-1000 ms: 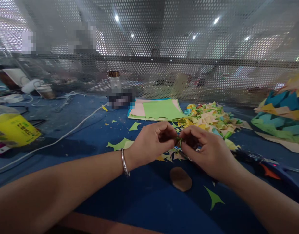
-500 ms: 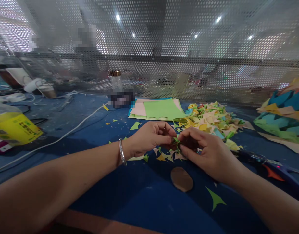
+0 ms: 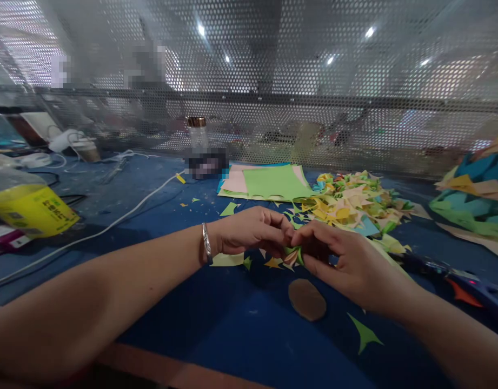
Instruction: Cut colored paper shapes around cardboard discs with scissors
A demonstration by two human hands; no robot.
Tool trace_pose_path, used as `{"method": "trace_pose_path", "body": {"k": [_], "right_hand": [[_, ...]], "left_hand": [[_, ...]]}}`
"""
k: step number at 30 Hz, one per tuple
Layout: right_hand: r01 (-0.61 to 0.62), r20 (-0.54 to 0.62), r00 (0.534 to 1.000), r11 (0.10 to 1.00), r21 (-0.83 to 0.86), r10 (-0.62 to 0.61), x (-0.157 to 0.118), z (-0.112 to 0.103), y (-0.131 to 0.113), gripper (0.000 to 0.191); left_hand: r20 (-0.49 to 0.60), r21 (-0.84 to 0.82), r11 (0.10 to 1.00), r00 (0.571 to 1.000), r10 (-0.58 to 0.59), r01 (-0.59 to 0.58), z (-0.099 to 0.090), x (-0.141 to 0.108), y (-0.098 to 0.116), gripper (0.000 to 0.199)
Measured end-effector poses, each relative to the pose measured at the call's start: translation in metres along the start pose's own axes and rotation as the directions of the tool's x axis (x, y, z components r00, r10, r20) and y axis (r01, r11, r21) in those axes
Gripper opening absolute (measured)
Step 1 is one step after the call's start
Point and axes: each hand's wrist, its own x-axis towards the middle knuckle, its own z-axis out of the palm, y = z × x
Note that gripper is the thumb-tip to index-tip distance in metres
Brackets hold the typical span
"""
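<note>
Between the fingertips of both hands is a small green piece of paper, curled or folded and partly hidden by the fingers. My left hand, with a silver bangle at the wrist, pinches it from the left. From the right, my right hand closes thumb and fingers on the same piece. Beneath the hands lie pointed paper scraps, among them a yellow star-like one. A brown oval disc rests just in front, and a green three-pointed scrap lies to its right.
Beyond the hands are a stack of coloured sheets and a heap of folded paper pieces. A glue gun lies at right, near a layered paper construction. A white cable, a yellow-labelled bottle and a glass jar stand leftward.
The fingers of both hands have shifted on the green paper, and more of its curled edge shows. The whole view has slid slightly to the right.
</note>
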Motion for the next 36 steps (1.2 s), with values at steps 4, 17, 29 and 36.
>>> {"method": "trace_pose_path", "body": {"k": [4,17,29,36], "right_hand": [[-0.013,0.036,0.999,1.000,-0.005,0.014,0.000,0.000,0.000,0.013],[-0.136,-0.139,0.979,0.986,0.096,0.148,0.000,0.000,0.015,0.009],[-0.165,-0.171,0.969,0.982,0.088,0.178,0.000,-0.002,0.021,0.010],[-0.156,-0.176,0.970,0.985,0.070,0.166,0.000,-0.001,0.021,0.011]], "left_hand": [[-0.032,0.034,0.999,0.999,0.012,-0.011,0.003,0.000,-0.001,0.008],[-0.248,0.209,0.942,0.918,0.309,-0.261,0.012,-0.002,0.001,0.017],[0.148,0.877,0.162,0.575,0.805,-0.452,0.024,-0.019,-0.002,0.008],[0.152,0.895,0.143,0.591,0.792,-0.422,0.021,-0.017,-0.002,0.006]]}}
